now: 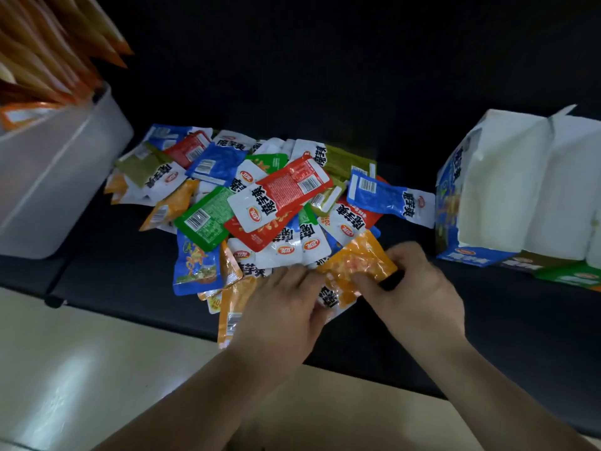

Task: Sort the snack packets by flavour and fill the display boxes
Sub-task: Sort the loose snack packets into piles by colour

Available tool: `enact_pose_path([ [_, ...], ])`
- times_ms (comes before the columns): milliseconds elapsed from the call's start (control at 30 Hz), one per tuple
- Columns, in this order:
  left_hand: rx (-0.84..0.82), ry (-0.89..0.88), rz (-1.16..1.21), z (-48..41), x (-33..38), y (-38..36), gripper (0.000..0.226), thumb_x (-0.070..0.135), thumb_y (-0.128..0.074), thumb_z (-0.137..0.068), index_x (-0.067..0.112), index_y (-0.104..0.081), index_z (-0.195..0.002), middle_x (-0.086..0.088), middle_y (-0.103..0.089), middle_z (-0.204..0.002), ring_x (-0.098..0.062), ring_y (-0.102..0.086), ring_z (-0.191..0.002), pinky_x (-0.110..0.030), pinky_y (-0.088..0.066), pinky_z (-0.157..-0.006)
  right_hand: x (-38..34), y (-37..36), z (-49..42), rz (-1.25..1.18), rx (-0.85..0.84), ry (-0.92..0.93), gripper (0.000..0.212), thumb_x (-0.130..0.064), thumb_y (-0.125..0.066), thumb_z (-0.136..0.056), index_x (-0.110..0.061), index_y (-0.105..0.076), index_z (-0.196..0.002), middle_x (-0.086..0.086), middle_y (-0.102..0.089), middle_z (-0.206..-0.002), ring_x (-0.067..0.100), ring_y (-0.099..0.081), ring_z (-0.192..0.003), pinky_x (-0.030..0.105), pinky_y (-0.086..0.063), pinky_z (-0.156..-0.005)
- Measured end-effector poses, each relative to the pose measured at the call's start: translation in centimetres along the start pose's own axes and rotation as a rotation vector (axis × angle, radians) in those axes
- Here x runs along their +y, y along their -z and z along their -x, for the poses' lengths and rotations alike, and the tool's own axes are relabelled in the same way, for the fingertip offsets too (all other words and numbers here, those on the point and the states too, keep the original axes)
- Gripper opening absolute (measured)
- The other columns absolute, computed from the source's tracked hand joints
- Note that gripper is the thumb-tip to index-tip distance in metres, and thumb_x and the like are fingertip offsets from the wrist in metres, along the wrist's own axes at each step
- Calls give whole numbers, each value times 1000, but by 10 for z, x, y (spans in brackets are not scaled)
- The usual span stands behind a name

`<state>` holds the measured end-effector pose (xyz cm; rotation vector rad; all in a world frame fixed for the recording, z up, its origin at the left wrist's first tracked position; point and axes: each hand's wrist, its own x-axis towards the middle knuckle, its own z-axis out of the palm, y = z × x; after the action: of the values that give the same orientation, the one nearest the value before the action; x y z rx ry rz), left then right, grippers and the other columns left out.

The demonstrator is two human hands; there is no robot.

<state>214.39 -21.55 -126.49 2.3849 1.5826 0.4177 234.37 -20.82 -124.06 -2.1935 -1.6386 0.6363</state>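
A heap of small snack packets (260, 203) in red, blue, green, olive and orange lies on a black surface (487, 320). At the heap's near edge both hands meet on orange packets (354, 262). My right hand (419, 288) pinches the top orange packet from the right. My left hand (286, 307) grips a small stack of orange packets from the left, fingers curled over them. Another orange packet (229, 310) sticks out under my left hand.
A translucent white bin (55, 177) with orange packets standing in it sits at the left. A large white and blue snack bag (520, 196) stands at the right. A pale floor (97, 369) lies below the black surface's front edge.
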Motion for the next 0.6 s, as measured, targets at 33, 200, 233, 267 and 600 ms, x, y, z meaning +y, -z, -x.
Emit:
enact_pose_path([
  [33, 17, -24, 4, -5, -1, 4, 30, 41, -62, -92, 21, -67, -113, 2, -63, -108, -21, -62, -96, -38, -54, -77, -4, 2, -4, -43, -19, -28, 44, -58, -78, -79, -37, -49, -103, -12, -63, -91, 13, -63, -85, 36, -53, -67],
  [200, 119, 109, -132, -46, -31, 38, 62, 55, -76, -81, 22, -62, -132, -3, -55, -136, -29, -52, -119, -48, -51, -93, -17, 3, -15, -569, -46, -119, 31, -11, -79, -89, -26, -54, -101, -7, -68, -86, -3, -64, -76, 10, -49, -60],
  [233, 57, 132, -170, -50, -35, 41, 76, 64, -75, -76, 24, -58, -138, -3, -52, -143, -31, -49, -126, -51, -49, -96, -19, 4, -16, -614, -16, -102, 31, -8, -77, -90, -25, -55, -103, -7, -69, -87, -3, -65, -77, 8, -49, -61],
  [267, 0, 145, -189, -52, -37, 41, 85, 70, -74, -72, 25, -55, -142, -2, -49, -148, -32, -47, -130, -53, -48, -99, -22, 6, -19, -633, 20, -80, 30, -8, -75, -92, -24, -55, -107, -7, -69, -89, -2, -66, -79, 8, -49, -62],
  [600, 91, 75, 55, -29, -51, 20, 21, 40, -76, -88, 24, -69, -98, -10, -47, -159, -36, -41, -148, -60, -47, -109, -44, 3, -98, 57, -121, 49, 23, -26, -65, -96, -17, -65, -118, 10, -41, -158, 32, -20, -155, 45, -18, -126],
])
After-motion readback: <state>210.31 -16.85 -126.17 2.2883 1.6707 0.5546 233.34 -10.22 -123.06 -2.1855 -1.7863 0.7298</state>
